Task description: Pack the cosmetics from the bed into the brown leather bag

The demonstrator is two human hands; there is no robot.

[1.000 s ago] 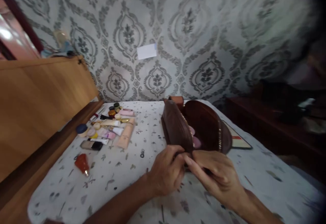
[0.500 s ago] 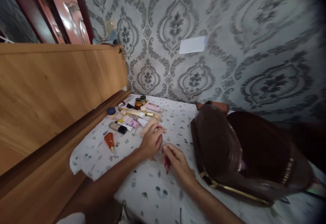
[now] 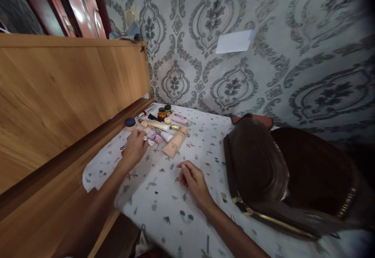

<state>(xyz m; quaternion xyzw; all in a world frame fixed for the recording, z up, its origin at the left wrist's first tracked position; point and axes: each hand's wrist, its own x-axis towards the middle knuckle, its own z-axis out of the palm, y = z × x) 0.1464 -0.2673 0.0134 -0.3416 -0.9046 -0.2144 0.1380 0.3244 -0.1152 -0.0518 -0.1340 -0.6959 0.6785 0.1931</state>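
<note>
My left hand [image 3: 135, 147] reaches over the near end of a row of cosmetics [image 3: 159, 127] laid out on the white patterned sheet [image 3: 164, 195]. It is blurred, so I cannot make out its fingers or anything in them. My right hand [image 3: 191, 180] rests on the sheet with its fingers loosely curled and nothing visible inside. A peach tube [image 3: 175, 143] lies between the two hands. An unzipped brown bag [image 3: 263, 172] with gold zip trim lies to the right of my right hand.
A wooden headboard [image 3: 58, 90] runs along the left side. Patterned grey wallpaper [image 3: 234, 54] with a white slip of paper [image 3: 234, 41] stuck on it stands behind. A blue-lidded jar [image 3: 130, 122] sits at the row's left end.
Both hands left the bag's zip. My left hand moved left to the cosmetics, then further towards their near end. My right hand settled on the sheet. The view swung left.
</note>
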